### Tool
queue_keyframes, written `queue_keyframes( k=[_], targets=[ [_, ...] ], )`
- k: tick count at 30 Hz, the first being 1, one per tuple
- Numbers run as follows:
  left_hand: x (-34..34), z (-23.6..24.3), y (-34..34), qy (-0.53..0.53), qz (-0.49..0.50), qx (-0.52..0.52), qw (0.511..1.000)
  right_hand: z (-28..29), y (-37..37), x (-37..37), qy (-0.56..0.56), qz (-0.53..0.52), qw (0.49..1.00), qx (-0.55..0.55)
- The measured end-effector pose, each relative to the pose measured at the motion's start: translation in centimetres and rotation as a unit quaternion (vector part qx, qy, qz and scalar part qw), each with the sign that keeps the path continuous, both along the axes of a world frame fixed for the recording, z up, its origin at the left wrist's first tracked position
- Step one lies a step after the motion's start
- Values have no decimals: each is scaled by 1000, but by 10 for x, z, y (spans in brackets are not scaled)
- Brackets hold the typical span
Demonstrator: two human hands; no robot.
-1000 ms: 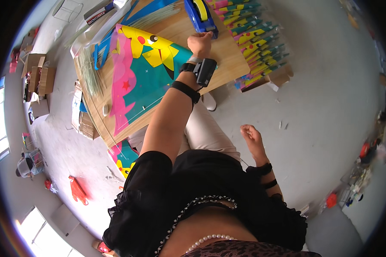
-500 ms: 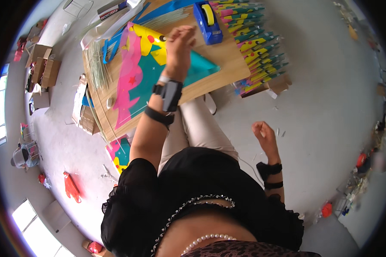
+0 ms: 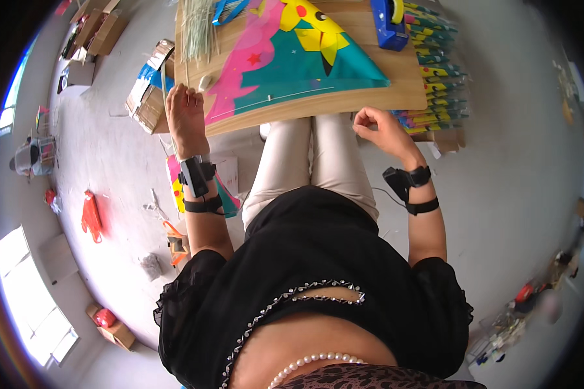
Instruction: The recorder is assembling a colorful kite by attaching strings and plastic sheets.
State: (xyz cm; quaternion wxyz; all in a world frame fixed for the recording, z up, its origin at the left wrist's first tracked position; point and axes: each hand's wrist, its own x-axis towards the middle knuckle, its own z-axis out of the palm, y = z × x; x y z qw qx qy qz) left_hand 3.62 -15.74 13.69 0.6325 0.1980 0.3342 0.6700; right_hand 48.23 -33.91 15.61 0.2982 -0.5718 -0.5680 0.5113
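A triangular kite sheet [image 3: 285, 72] in teal and pink, with a yellow cartoon figure, lies spread on the wooden table [image 3: 402, 94]. A thin pale rod with a small white piece on it [image 3: 270, 98] runs along the sheet's near edge. My left hand [image 3: 187, 117] is at the table's left edge, fingers curled, close to thin pale sticks; whether it grips one is unclear. Beside it sits a small whitish oval object [image 3: 206, 83]. My right hand [image 3: 384, 133] hovers off the near right edge, thumb and fingers drawn together; anything between them is too small to see.
A blue tape dispenser [image 3: 390, 29] stands at the far right. Bundled pale sticks [image 3: 198, 32] lie far left beside a blue strap [image 3: 229, 10]. Several folded kites [image 3: 438, 78] are stacked right of the table. An open carton [image 3: 150, 97] sits on the floor at left.
My left hand has gone from above the sheet to the table's left edge. My right hand has risen from my side toward the table's near right edge. The view has shifted.
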Motion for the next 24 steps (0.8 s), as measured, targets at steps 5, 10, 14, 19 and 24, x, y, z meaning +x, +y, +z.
queue_keyframes(
  k=[5,10,14,19,24],
  targets=[
    [-48,-22,-36,-22,52,-26,998,6,40,-22,-65,55,996,-33],
    [-76,-45,-60,-62,69,-41,995,11,53,-37,-75,67,993,-69],
    [-63,-37,-71,-58,107,-84,989,10,55,-33,-118,50,988,-82],
    [-74,-51,-80,-19,60,-103,993,1,60,-30,-96,59,991,-76],
    [-68,-50,-84,36,73,-131,988,-7,65,-22,-100,52,991,-76]
  ],
)
